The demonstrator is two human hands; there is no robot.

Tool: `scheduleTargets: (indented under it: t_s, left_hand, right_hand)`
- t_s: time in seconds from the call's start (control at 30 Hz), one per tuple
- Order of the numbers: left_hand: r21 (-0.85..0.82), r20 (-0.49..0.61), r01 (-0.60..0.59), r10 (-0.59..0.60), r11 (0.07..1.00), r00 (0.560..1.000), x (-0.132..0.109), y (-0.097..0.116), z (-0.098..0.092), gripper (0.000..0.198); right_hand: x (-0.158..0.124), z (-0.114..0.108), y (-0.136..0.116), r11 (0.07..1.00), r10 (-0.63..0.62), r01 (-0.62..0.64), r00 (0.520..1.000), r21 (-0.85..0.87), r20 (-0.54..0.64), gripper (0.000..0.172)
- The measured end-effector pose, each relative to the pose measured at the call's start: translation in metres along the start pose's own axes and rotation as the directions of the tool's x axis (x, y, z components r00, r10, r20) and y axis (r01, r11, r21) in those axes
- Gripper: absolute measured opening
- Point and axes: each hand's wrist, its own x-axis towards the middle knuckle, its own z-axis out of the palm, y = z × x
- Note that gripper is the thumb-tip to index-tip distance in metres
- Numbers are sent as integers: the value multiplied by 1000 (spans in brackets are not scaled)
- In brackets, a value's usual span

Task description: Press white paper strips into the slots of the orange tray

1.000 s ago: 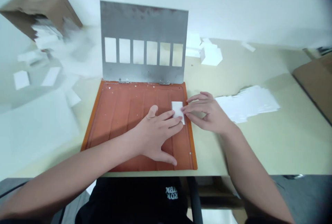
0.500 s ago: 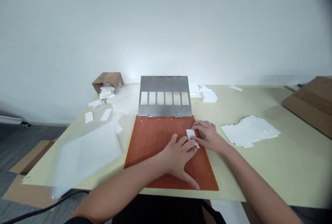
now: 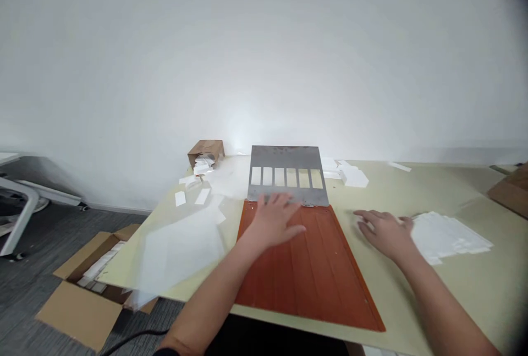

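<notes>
A reddish-brown board [image 3: 309, 268] lies on the table, hinged at its far edge to a raised grey metal plate [image 3: 289, 153] with a row of several rectangular windows. My left hand [image 3: 274, 221] is over the board's far left part, by the hinge, with fingers spread and nothing seen in it. To the right of the board, my right hand [image 3: 385, 232] hovers low over the table beside a pile of white cards [image 3: 451, 237]. Its fingers are stretched out and apart, and I see nothing held. No card shows on the board.
Translucent sheets [image 3: 181, 248] lie at the left. Behind them, a small cardboard box [image 3: 208, 148] spills white pieces. More white cards [image 3: 353, 176] sit behind the board. An open carton [image 3: 82, 312] stands on the floor at left; another brown box [image 3: 511, 191] is at far right.
My right hand has moved off the board to the right, towards the card pile. My left hand has moved to the board's far edge. The small white card no longer shows on the board.
</notes>
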Motion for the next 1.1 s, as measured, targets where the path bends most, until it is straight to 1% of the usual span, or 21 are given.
scheduleTargets:
  t_s: [0.07, 0.1, 0.13, 0.17, 0.2, 0.27, 0.33, 0.37, 0.4, 0.43, 0.47, 0.5, 0.57, 0.63, 0.77, 0.83, 0.93, 0.97, 1.03, 1.07, 1.1]
  left_hand:
    - [3, -9, 212, -212, 977, 977, -14, -33, -23, 65]
    - [7, -13, 343, -343, 939, 939, -26, -51, -33, 67]
    - [13, -19, 481, -481, 877, 877, -41, -68, -41, 70]
    - [20, -29, 617, -616, 787, 787, -58, -85, -46, 71]
    - [27, -53, 738, -737, 674, 674, -79, -100, -48, 73]
    - [29, -107, 906, -900, 423, 424, -124, -123, -45, 79]
    - [7, -146, 983, -972, 183, 182, -169, -138, -33, 94]
    - [-51, -157, 997, -987, 51, 42, -189, -144, -25, 98]
    - [-98, -176, 995, -984, -3, -20, -206, -150, -18, 99]
    - [-123, -211, 992, -977, 9, -17, -221, -155, -12, 94]
    - [-135, -232, 989, -972, 60, 27, -232, -159, -8, 88]
    - [-158, -247, 984, -968, 85, 43, -240, -163, -5, 85]
    - [-232, -264, 966, -963, 112, 48, -248, -168, -4, 76]
    - [-288, -301, 950, -953, 120, 29, -247, -168, -8, 71]
    - [-497, -373, 843, -928, 204, 5, -232, -161, -17, 71]
    - [-546, -368, 797, -929, 259, 50, -218, -159, -21, 71]
    - [-501, -322, 814, -936, 294, 140, -196, -159, -23, 73]
    - [-477, -292, 835, -946, 272, 142, -191, -159, -21, 80]
    - [-416, -236, 894, -970, 163, 67, -189, -160, -13, 100]
    - [-337, -213, 939, -977, 65, -8, -192, -161, -7, 107]
    - [-273, -225, 960, -974, 57, -7, -197, -163, -1, 109]
  right_hand:
    - [-3, 1, 16, 993, -22, 9, 993, -114, -115, 28]
    - [-4, 3, 22, 985, -92, 69, 986, -156, -141, 26]
    - [-4, 4, 26, 977, -138, 106, 976, -186, -169, 26]
    - [-5, 6, 28, 971, -153, 109, 967, -213, -201, 26]
    - [-4, 9, 29, 967, -161, 109, 961, -229, -224, 26]
    - [-2, 15, 26, 962, -174, 114, 957, -248, -233, 26]
    - [1, 22, 21, 958, -183, 126, 961, -259, -209, 29]
    - [2, 26, 18, 957, -180, 126, 965, -263, -193, 31]
    - [3, 29, 16, 957, -171, 121, 969, -264, -176, 34]
    - [4, 32, 13, 957, -166, 122, 974, -263, -152, 37]
    - [4, 35, 11, 958, -159, 121, 978, -260, -134, 39]
    - [4, 37, 9, 959, -152, 118, 981, -256, -117, 42]
    - [3, 41, 6, 963, -135, 108, 986, -246, -98, 46]
    - [2, 42, 3, 967, -127, 105, 989, -230, -81, 46]
    - [2, 39, -4, 972, -131, 113, 989, -204, -76, 45]
    - [2, 36, -8, 976, -130, 115, 989, -185, -75, 44]
    - [2, 33, -12, 982, -121, 109, 990, -154, -71, 42]
    - [2, 32, -13, 983, -122, 111, 990, -146, -70, 41]
    - [0, 32, -14, 984, -129, 119, 989, -135, -68, 38]
    - [-1, 32, -14, 984, -133, 123, 989, -132, -65, 37]
    - [-1, 32, -14, 984, -134, 125, 989, -129, -61, 36]
